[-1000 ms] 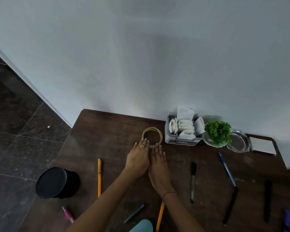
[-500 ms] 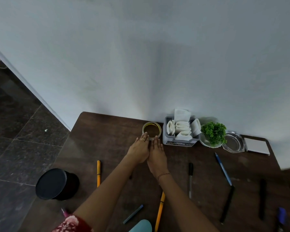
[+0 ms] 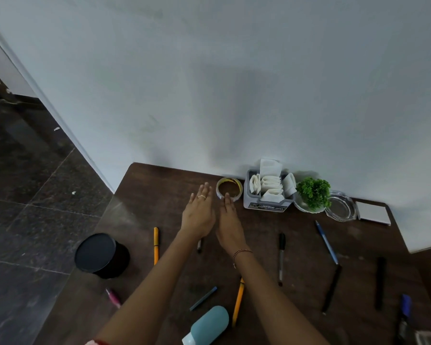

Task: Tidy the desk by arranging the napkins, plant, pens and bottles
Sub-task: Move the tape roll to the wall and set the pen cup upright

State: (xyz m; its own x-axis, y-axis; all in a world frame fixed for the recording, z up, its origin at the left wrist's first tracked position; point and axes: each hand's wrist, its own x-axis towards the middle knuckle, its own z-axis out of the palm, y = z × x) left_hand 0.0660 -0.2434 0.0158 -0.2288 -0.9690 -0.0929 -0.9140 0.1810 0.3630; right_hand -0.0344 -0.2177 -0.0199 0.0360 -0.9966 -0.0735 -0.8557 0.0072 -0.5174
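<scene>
On the dark wooden desk (image 3: 159, 192) a grey holder with white napkins (image 3: 268, 192) stands against the wall, with a small green plant in a white pot (image 3: 312, 192) to its right. A roll of clear tape (image 3: 229, 189) lies left of the holder. My left hand (image 3: 199, 212) is flat and empty just left of the tape. My right hand (image 3: 228, 220) is flat too, its fingertips touching the tape's near rim. Several pens lie scattered: yellow (image 3: 156, 245), black (image 3: 281, 257), blue (image 3: 326, 241). A teal bottle (image 3: 209, 324) lies at the near edge.
A glass ashtray (image 3: 340, 206) and a white notepad (image 3: 373, 211) sit right of the plant. More pens and markers (image 3: 380, 282) lie at the right. A black round bin (image 3: 101, 255) stands on the floor left of the desk. A pink pen (image 3: 113, 297) lies near the left edge.
The tape roll has slid away from me to the wall beside the napkin holder. Both hands have stretched forward with it, and the left hand has drawn slightly apart from the right.
</scene>
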